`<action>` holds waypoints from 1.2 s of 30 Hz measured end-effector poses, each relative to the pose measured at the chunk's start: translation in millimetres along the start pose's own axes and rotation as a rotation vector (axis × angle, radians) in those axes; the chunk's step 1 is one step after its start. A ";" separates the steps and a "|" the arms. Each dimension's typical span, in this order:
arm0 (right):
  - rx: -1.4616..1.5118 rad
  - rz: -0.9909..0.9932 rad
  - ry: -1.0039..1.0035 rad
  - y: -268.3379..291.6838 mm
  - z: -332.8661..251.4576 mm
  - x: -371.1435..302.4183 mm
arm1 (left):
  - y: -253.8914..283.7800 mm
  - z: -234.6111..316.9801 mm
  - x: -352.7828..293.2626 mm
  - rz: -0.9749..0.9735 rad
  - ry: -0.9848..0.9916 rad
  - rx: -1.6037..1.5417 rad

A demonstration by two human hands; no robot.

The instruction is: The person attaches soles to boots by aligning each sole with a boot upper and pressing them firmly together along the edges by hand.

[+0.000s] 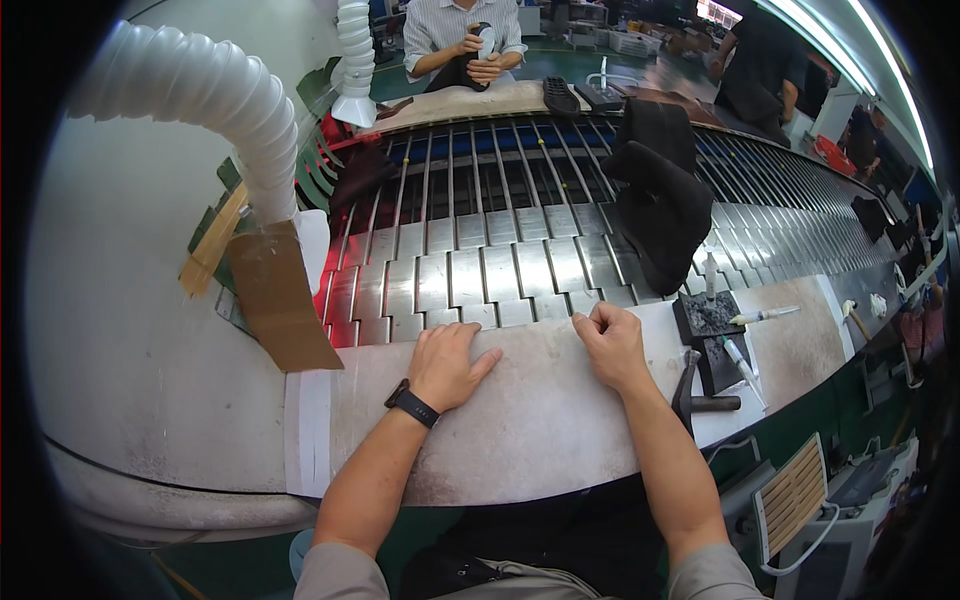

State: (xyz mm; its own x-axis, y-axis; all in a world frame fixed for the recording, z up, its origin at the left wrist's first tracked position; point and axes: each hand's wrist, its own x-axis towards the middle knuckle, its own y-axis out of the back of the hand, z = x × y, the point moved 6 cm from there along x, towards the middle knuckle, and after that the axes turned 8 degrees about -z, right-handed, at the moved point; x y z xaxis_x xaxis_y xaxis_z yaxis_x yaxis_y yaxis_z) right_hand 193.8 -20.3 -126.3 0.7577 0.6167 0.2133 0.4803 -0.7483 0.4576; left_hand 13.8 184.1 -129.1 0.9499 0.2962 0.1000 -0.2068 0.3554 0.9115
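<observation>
Worktop [520, 440] below left hand [445, 365], thumb apart, and right hand [614, 346], fingers curled together.

Green floor [845, 402], bright white tube lights [826, 45]

boots [665, 205] lie on the conveyor [465, 272] beyond the worktop [520, 430], the hammer [686, 388] right of the right hand [612, 345]
</observation>
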 end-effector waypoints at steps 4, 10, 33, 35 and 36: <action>0.003 -0.002 -0.011 -0.5 -0.9 -0.3 | -1.2 -2.4 -0.2 0.002 0.001 -0.007; 0.001 -0.016 -0.030 -0.2 -6.4 -0.7 | -1.5 -4.0 -0.6 0.007 0.000 0.000; 0.000 -0.013 -0.022 -5.7 -4.8 0.5 | -3.0 -10.1 -3.0 0.057 -0.043 0.011; -0.005 -0.015 -0.024 -6.3 -5.3 -0.2 | -3.4 -10.6 -2.8 0.071 -0.057 0.011; -0.011 -0.015 -0.026 -6.5 -5.7 -0.7 | -3.4 -11.2 -3.2 0.072 -0.054 0.011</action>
State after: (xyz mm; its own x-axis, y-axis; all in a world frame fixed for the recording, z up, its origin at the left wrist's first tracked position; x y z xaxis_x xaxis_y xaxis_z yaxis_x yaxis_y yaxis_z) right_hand 187.6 -14.6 -124.4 0.7620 0.6208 0.1840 0.4865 -0.7365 0.4699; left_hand 8.8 191.8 -136.9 0.9441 0.2720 0.1862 -0.2722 0.3251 0.9056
